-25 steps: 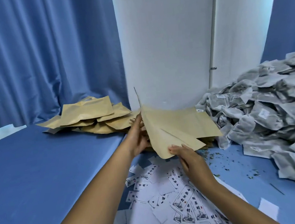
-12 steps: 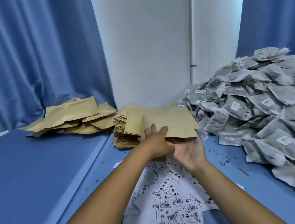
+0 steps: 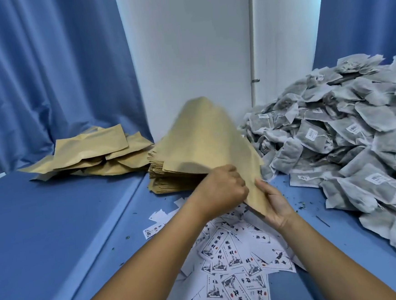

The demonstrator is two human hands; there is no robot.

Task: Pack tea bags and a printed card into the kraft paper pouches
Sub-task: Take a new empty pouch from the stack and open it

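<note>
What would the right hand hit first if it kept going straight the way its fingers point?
The right hand points up and away, along the lifted kraft pouch it holds. Beyond that, probably the stack of flat pouches, though depth is unclear.

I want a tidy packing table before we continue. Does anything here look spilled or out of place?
Yes. Loose green tea crumbs are scattered on the blue table beside the tea bag pile, as if some bags leaked. The printed cards lie strewn at all angles, not stacked.
</note>
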